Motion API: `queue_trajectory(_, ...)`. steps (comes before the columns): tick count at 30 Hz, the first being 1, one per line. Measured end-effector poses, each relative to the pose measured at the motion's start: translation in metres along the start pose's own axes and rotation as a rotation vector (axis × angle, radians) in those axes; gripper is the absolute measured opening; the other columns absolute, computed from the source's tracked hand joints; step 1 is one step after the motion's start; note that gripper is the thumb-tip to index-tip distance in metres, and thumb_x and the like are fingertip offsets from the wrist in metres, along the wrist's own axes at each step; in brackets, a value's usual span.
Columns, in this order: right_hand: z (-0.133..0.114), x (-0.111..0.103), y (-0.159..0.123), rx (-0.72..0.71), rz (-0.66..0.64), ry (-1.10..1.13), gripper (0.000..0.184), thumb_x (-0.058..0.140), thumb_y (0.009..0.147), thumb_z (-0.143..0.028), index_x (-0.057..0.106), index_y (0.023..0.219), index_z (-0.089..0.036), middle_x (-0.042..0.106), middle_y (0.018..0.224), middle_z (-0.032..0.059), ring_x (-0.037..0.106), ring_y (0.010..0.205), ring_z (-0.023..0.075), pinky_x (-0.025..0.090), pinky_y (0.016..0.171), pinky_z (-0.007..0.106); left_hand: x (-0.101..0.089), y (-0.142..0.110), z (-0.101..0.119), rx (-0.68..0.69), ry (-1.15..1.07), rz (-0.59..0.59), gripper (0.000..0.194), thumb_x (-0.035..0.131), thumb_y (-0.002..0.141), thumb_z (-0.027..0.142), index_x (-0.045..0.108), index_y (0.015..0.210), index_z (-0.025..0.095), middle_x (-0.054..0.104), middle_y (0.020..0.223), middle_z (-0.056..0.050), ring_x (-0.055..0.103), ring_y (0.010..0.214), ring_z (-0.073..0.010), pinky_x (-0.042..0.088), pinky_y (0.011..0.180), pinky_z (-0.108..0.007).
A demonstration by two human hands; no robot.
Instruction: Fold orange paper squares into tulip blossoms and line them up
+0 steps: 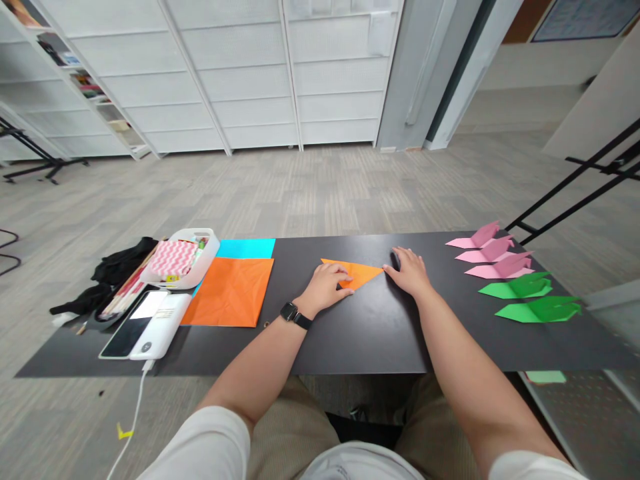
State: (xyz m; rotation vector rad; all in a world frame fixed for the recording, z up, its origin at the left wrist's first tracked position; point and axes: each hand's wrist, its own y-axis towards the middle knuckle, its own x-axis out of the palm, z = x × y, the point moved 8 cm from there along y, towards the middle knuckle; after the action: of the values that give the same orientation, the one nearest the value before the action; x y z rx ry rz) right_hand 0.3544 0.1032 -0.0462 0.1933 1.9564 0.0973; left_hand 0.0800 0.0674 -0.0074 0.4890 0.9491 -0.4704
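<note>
Now the left hand (326,285), fingers half-curled, presses folded orange origami paper (366,274); the right hand (413,273), fingers spread, touches its tip.

White panelled units (240,80) (open shelves (93,87) at left) border grey patterned flooring (310,193).

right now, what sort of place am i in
Probably an office or shared workroom: tall white cabinets stand beyond a grey, carpet-like floor, and a dark table in front holds folded paper figures.
</note>
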Motion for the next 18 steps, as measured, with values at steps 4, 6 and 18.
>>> queue_trajectory(4, -0.001, -0.001, -0.001, 0.020, 0.038, -0.007, 0.059, 0.051, 0.099, -0.054, 0.057, 0.150, -0.024, 0.051, 0.164, 0.0117, 0.038, 0.156, 0.0357, 0.023, 0.129, 0.063, 0.001, -0.001, 0.000, 0.009, 0.004, 0.012, 0.031, 0.082, 0.091, 0.046, 0.080, 0.118, 0.032, 0.070, 0.130, -0.003, 0.059, 0.129, -0.0260, 0.040, 0.118, -0.048)
queue_trajectory(6, -0.003, -0.003, -0.001, 0.030, 0.056, -0.005, 0.057, 0.045, 0.103, -0.055, 0.059, 0.148, -0.023, 0.054, 0.161, 0.0119, 0.041, 0.154, 0.0345, 0.025, 0.129, 0.063, 0.000, -0.002, 0.001, 0.014, 0.008, 0.017, 0.030, 0.081, 0.091, 0.045, 0.080, 0.118, 0.031, 0.070, 0.129, -0.003, 0.059, 0.129, -0.0259, 0.040, 0.118, -0.048)
queue_trajectory(18, -0.024, -0.009, -0.005, 0.072, -0.028, -0.118, 0.063, 0.024, 0.109, -0.057, 0.057, 0.153, -0.027, 0.047, 0.167, 0.0108, 0.035, 0.159, 0.0297, 0.023, 0.129, 0.063, -0.006, -0.011, 0.017, 0.031, -0.036, 0.090, 0.035, 0.082, 0.088, 0.044, 0.078, 0.116, 0.024, 0.068, 0.122, -0.008, 0.058, 0.123, -0.0289, 0.043, 0.118, -0.048)
